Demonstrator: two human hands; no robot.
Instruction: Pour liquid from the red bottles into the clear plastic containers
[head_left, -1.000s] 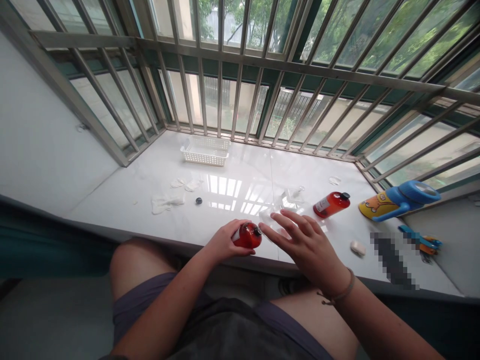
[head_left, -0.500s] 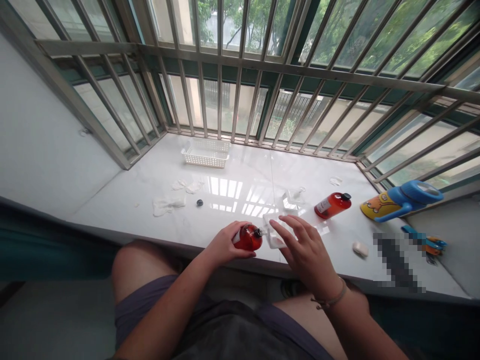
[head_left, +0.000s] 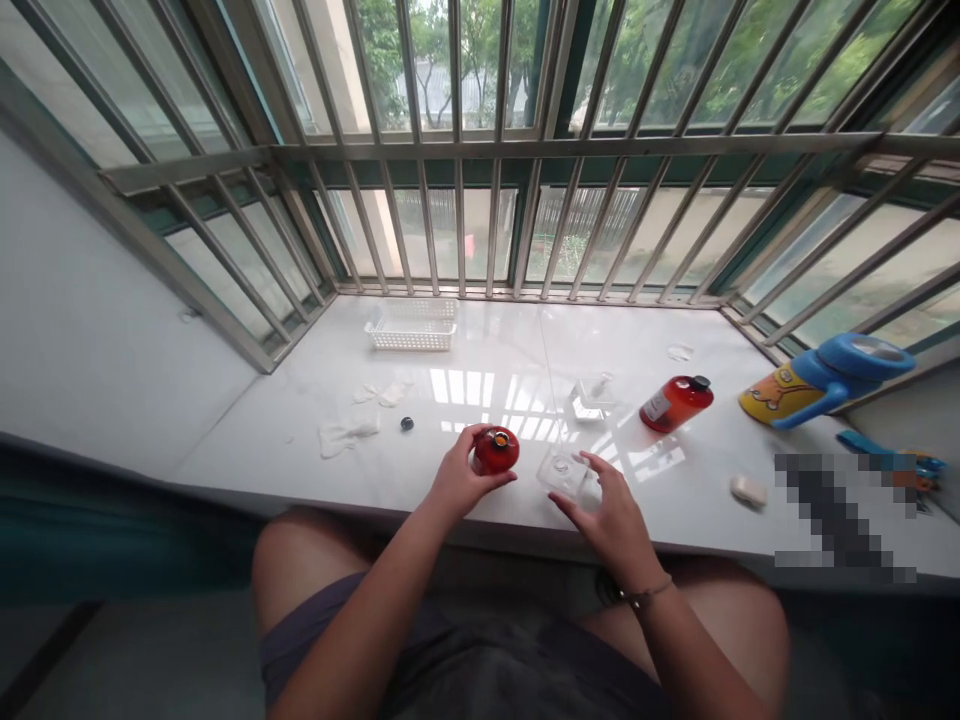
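My left hand (head_left: 469, 475) wraps round a red bottle (head_left: 496, 452); its uncapped mouth faces up toward me. To the right, my right hand (head_left: 604, 510) has thumb and fingers on either side of a small clear square bottle (head_left: 561, 474), also with its mouth upward. A gap separates the two bottles. On the counter left of the red bottle lies a small black cap (head_left: 406, 424). A second clear square container (head_left: 591, 400) stands behind my right hand. Farther right is another red bottle (head_left: 675, 404) with a black cap on and a label on its side.
A white perforated basket (head_left: 411, 340) sits at the back by the window bars. Crumpled white tissues (head_left: 349, 434) lie at left. On the right are a blue and yellow tumbler (head_left: 821, 380), a whitish lump (head_left: 748, 491) and a blurred-out patch. The counter's front edge runs before my knees.
The red bottle was tilted with its neck at the clear bottle; now it is upright and apart from it. My right hand has moved lower around the clear bottle. The camera view has shifted.
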